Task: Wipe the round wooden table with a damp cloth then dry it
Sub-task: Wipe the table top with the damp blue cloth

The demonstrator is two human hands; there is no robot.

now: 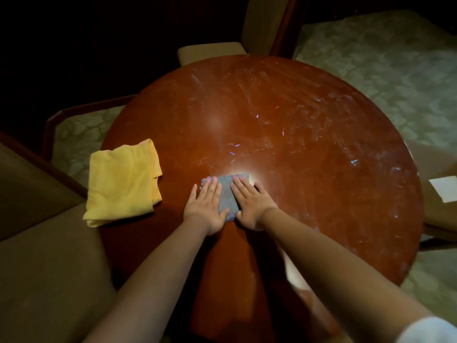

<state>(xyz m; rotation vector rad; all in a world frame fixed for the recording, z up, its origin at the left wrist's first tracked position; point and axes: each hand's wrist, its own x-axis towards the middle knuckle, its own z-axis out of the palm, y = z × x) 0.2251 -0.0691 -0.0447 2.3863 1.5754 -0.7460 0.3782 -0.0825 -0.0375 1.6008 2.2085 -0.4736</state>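
So, still in the wet-wipe phase by my read. Left of frame: one yellow cloth (122, 181), folded, on the table (309, 149) edge, untouched, likely the dry one. Centre, low: one grey cloth (227, 191) flat on the table, left hand (206, 206) and right hand (249, 204) both pressing it, fingers straight, no curl. Right and upper top shows smeary streaks, so some wiped. Drying not started. Count: two cloths, two hands, one table.

Glossy smeared wood table (284, 125) — soft cloths, grey (226, 194), yellow (122, 181).
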